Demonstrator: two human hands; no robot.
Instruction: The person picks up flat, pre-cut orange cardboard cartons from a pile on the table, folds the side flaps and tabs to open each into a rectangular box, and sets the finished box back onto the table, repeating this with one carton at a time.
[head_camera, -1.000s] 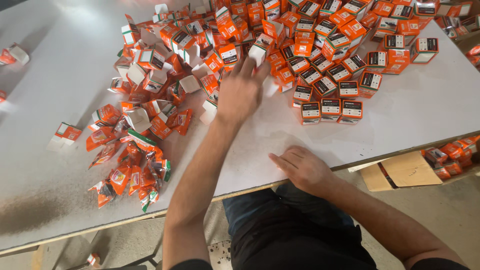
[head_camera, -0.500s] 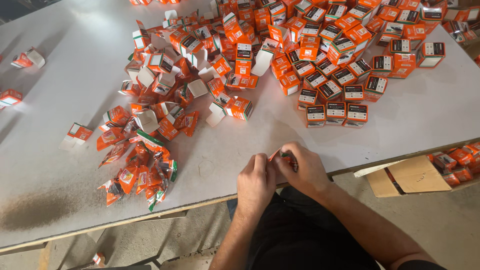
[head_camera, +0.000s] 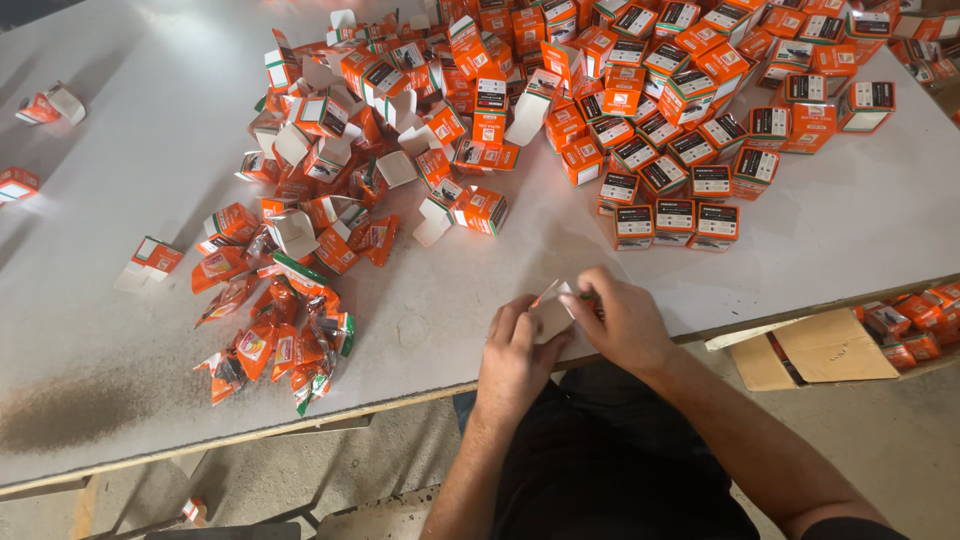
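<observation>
1. Holding a small carton (head_camera: 553, 312) between both hands at the near edge of the table (head_camera: 130, 370), the person works right over their own lap. The carton is mostly white from this side, with a bit of orange showing at its top flap.
2. Left hand (head_camera: 515, 355) is curled around the carton's left side, fingers (head_camera: 505, 322) bent over it, so it's closed on the carton.
3. Right hand (head_camera: 625, 322) pinches the carton's right end near the flap, also gripping it. Both hands touch each other around the carton, which is mostly hidden by them.
4. Further back sits a big heap of orange boxes (head_camera: 660, 130), some standing closed in rough rows, others with white flaps open and tipped over.
5. Left of the hands, a bunch of shiny orange packets (head_camera: 275, 330) lies in a loose pile, well apart from the carton.
6. A few stray boxes (head_camera: 150, 258) sit off to the far left of the grey table.
7. Right of the table, lower down, a cardboard flap (head_camera: 810, 350) shows with more orange boxes just beside it.
</observation>
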